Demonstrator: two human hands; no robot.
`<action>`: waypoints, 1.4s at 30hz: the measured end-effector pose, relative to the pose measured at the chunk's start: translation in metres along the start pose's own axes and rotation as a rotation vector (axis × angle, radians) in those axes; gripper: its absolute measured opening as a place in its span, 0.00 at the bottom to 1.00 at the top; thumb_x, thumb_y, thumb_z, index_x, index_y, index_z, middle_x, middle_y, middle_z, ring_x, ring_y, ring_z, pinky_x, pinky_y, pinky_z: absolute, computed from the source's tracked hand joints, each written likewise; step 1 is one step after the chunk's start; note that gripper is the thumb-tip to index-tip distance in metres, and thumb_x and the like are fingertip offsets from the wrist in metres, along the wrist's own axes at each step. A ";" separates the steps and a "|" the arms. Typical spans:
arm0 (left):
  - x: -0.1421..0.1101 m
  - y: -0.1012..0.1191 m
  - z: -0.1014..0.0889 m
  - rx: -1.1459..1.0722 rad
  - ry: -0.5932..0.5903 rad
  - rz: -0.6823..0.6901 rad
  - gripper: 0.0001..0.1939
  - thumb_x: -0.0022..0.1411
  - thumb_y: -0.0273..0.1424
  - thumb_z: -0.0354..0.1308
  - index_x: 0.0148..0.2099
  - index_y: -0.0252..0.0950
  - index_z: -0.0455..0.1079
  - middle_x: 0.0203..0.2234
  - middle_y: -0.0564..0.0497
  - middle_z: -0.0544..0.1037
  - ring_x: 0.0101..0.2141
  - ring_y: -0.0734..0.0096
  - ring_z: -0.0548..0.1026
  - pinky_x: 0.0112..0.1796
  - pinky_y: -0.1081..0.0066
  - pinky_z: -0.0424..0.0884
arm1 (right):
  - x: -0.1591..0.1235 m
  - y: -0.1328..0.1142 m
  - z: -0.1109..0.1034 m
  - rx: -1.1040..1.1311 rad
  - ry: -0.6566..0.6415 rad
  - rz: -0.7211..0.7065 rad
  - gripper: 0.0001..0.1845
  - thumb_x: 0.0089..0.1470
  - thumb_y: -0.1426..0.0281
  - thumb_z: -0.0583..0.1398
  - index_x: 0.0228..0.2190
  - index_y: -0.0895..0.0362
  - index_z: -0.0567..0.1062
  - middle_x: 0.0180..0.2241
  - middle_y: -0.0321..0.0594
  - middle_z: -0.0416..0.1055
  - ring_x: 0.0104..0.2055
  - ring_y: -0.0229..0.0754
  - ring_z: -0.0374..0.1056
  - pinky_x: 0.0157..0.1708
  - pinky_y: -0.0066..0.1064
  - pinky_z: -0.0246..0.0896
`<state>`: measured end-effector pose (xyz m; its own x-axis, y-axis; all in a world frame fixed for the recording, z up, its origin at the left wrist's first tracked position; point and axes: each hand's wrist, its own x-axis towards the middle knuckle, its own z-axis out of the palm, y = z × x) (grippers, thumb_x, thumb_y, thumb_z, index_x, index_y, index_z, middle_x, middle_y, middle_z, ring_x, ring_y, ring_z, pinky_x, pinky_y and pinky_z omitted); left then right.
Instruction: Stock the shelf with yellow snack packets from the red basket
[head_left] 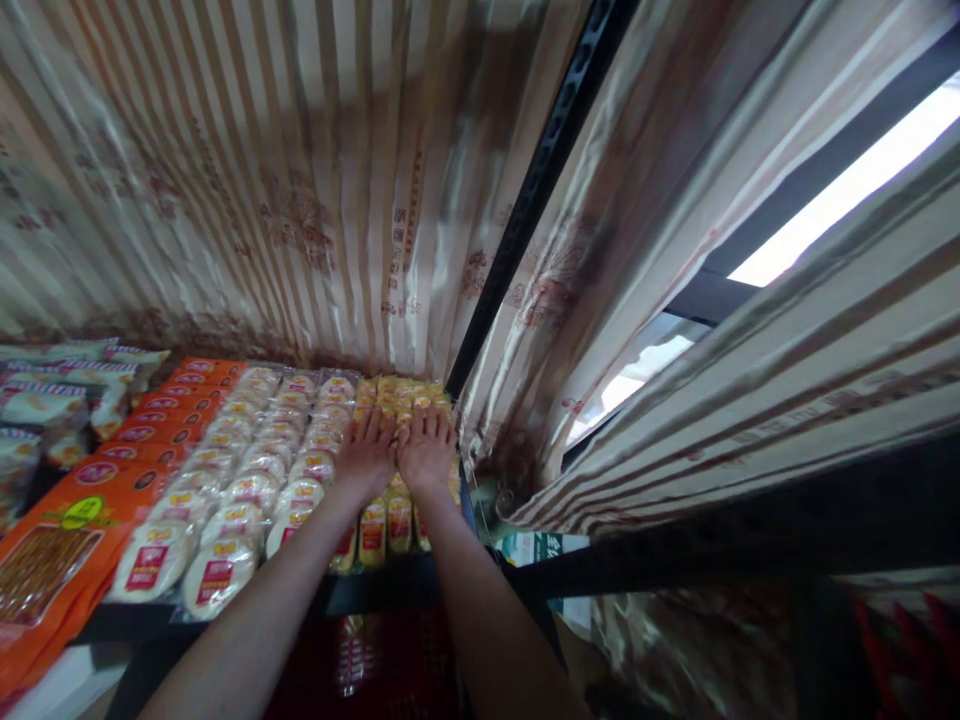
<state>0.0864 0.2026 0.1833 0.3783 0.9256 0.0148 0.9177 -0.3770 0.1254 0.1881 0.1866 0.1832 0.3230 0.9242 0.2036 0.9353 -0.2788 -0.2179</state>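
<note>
- At the right end of the black shelf [390, 588], yellow-wrapped packets [373, 532] stand in close rows, running from the near edge towards the striped sheet [322, 200] on the far side.
- On top of these packets rest 2 hands, the left hand [367, 455] and, just beside it, the right hand [426, 452].
- Fingers of both hands are released, stretched out towards the far side and laid over the packets.
- Left of them, 3 columns of round white packets [217, 578] run from near to far.
- Farther left lie orange bags [127, 490], then pale bags [45, 405].
- Beside the far right corner, a black post [517, 220] slants up.
</note>
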 end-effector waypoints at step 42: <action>0.023 -0.002 0.000 0.029 0.032 0.069 0.26 0.68 0.36 0.35 0.65 0.36 0.52 0.64 0.42 0.52 0.63 0.58 0.49 0.60 0.51 0.46 | 0.020 0.003 0.001 0.001 -0.112 -0.038 0.26 0.61 0.64 0.44 0.60 0.51 0.58 0.64 0.38 0.50 0.66 0.49 0.39 0.61 0.43 0.31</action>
<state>0.0933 0.2250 0.1837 0.4368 0.8979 0.0546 0.8930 -0.4402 0.0937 0.1976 0.2045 0.1854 0.2693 0.9574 0.1042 0.9464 -0.2430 -0.2129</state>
